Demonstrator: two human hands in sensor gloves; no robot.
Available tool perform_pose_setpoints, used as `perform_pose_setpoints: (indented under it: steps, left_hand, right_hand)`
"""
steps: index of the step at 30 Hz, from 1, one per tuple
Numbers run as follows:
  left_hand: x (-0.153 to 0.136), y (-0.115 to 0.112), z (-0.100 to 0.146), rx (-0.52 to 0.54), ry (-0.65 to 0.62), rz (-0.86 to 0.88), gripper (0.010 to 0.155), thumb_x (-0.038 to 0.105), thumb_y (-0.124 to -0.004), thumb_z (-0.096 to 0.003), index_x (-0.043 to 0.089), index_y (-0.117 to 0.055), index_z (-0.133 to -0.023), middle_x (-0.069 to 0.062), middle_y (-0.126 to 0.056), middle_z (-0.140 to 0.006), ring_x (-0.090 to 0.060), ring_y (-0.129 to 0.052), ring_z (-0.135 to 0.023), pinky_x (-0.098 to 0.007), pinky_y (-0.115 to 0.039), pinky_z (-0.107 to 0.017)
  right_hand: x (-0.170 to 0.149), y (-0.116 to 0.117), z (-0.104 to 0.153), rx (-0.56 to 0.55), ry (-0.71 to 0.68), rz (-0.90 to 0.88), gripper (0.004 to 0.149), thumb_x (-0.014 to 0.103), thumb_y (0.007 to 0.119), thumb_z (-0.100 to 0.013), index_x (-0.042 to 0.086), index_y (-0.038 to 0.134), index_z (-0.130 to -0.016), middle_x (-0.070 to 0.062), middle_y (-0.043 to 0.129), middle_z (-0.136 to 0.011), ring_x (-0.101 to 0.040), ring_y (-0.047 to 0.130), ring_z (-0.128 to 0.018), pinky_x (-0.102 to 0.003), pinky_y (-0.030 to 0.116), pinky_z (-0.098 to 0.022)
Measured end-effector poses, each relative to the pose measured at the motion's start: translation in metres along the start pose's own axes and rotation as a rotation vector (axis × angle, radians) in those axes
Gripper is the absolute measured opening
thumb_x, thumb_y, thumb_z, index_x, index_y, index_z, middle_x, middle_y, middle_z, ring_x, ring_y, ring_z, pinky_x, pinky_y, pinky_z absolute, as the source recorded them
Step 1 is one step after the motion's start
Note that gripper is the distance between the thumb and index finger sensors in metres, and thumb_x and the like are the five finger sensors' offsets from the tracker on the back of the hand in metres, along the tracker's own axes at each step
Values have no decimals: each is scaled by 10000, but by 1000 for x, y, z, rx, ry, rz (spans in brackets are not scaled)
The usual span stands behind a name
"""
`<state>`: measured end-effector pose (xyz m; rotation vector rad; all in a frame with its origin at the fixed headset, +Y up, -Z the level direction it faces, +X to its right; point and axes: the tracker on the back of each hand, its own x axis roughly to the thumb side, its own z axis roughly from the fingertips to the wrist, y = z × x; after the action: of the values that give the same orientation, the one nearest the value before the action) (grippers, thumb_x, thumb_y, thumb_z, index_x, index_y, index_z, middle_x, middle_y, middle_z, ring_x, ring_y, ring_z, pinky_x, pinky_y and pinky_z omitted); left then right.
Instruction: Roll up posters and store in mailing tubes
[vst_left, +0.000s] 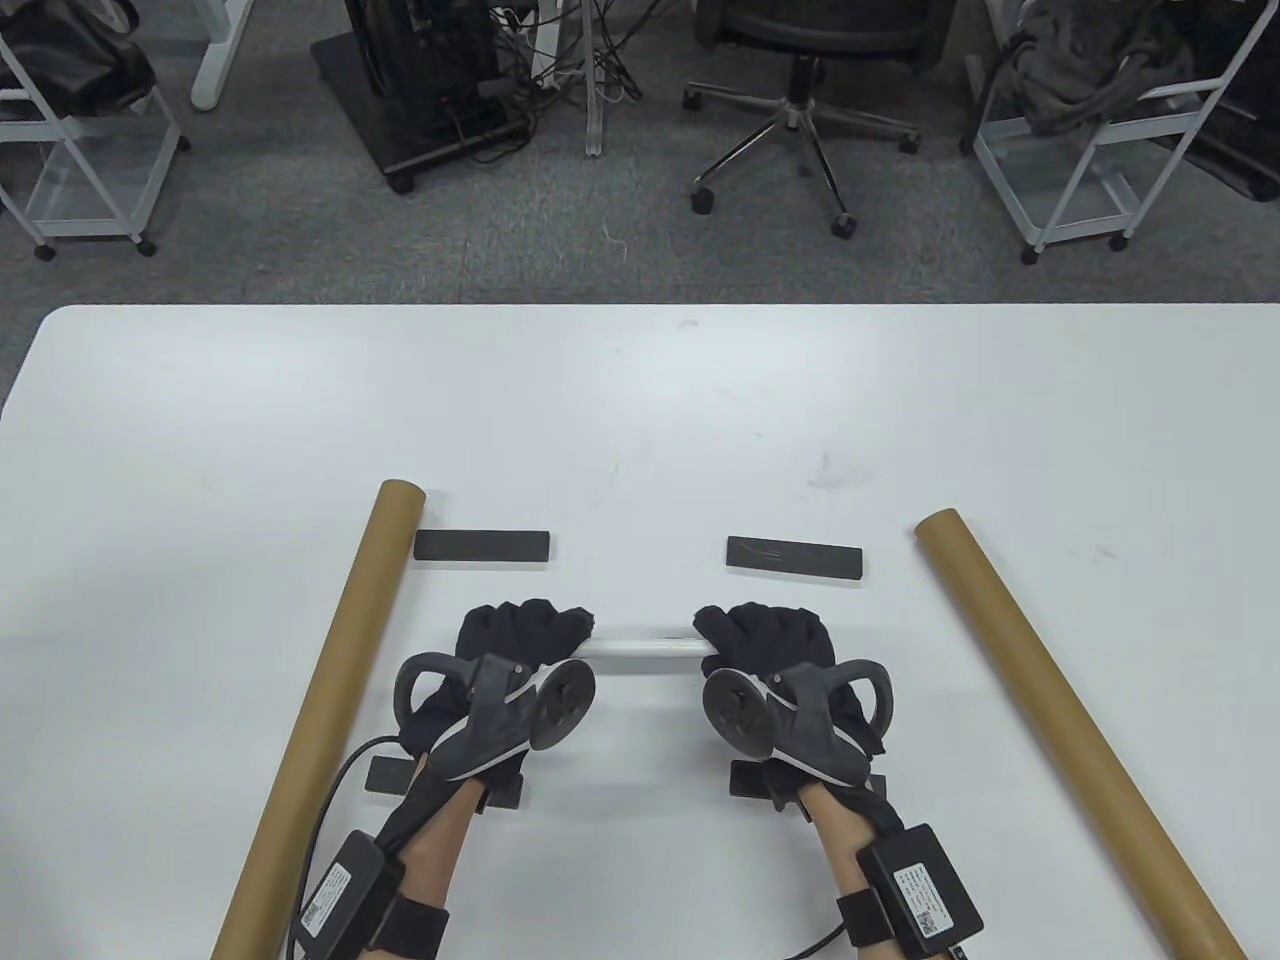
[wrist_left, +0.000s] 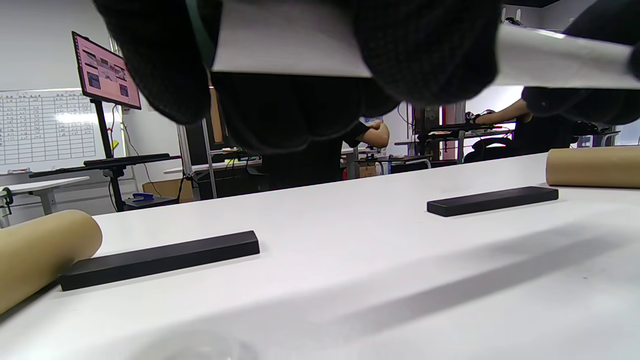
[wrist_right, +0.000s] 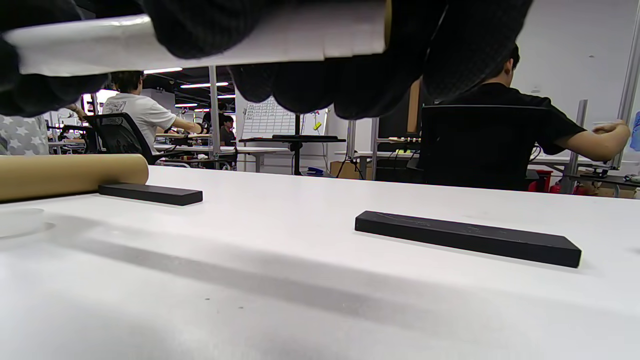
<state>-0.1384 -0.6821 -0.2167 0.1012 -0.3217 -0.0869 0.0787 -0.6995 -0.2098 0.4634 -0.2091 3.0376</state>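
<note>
Table view: rolled poster (vst_left: 645, 648) held between both hands' grip.

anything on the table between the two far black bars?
No. Between the left black bar and right black bar the table is bare, per table view.

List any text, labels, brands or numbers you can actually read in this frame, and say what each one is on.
None can be read.
White labels on the black modules strapped to the left forearm and right forearm: printed with codes, too small to read.
Whiteboard grid: blurred.
Monitor screen: blurred.
Mailing tubes, black bars and the rolled poster held by both hands: no text visible.
</note>
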Motion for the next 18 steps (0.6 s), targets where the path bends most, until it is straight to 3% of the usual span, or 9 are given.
perform_pose_setpoints:
  steps: [18]
  left_hand:
    - [0,0,-1,-26,0,-16,524,452,-707,-474,418,-725,-996,98,-892,-899,-201,-964,-776,-520,-742,-767]
  right_hand:
    - [-2,2,-2,14,-6,-34,521,367,660,-483,214,686,-980,-89,815,-926,-396,854,-798,-655,670,-651]
